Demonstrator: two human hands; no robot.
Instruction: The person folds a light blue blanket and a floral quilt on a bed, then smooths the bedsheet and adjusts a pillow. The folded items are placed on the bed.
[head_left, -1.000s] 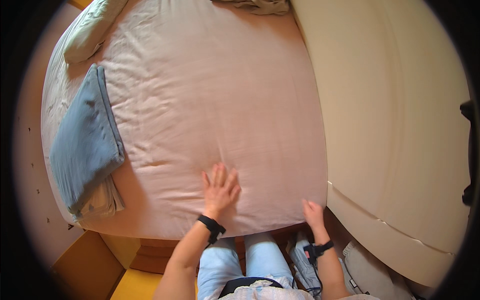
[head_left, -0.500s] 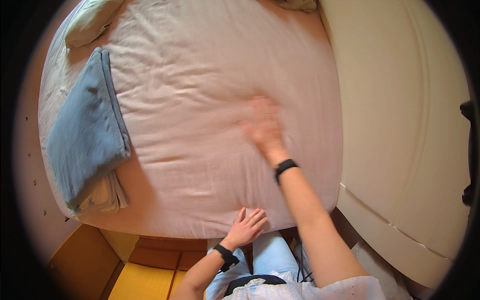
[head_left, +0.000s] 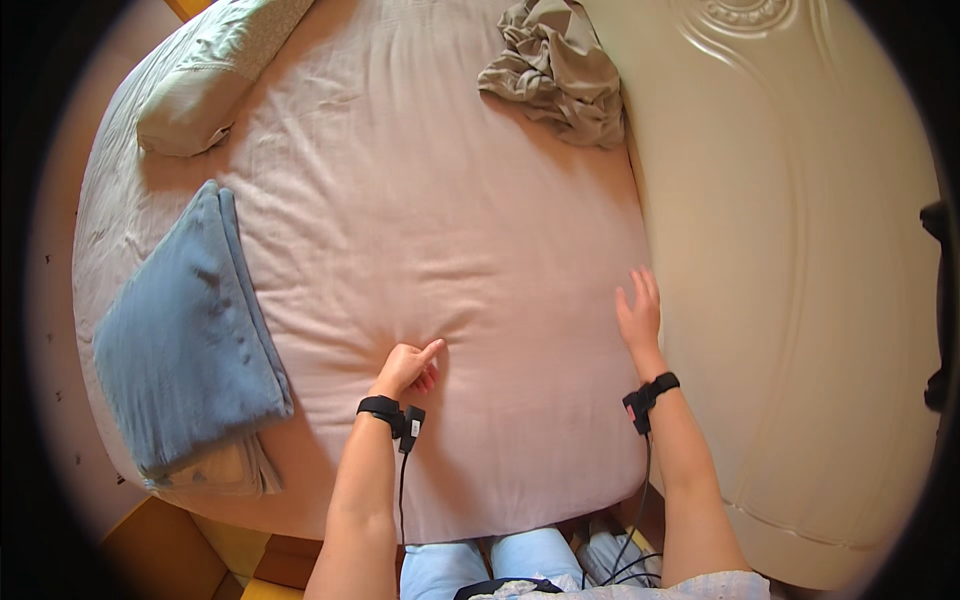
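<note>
A pale pink fitted sheet (head_left: 520, 400) covers the bed in front of me. My left hand (head_left: 408, 368) presses on the sheet near the middle, its fingers curled in and the thumb side pointing right. Wrinkles spread from it, and I see nothing in its grasp. At the right edge of the mattress, my right hand (head_left: 640, 318) is open, fingers stretched forward beside the cream headboard (head_left: 740, 330). Black bands with small cabled devices circle both wrists.
A folded blue blanket (head_left: 195, 345) lies at the left over some pale folded cloth (head_left: 225, 468). Beyond it rests a grey-green bundle of bedding (head_left: 190, 110). Crumpled taupe fabric (head_left: 560, 75) sits at the far right against the headboard. Yellow-brown wooden furniture (head_left: 165, 550) stands at lower left.
My left hand has moved from the near edge onto the sheet, its fingers now curled. My right hand has gone from sweeping mid-sheet to the right edge. The view now shows more of the far bed.
</note>
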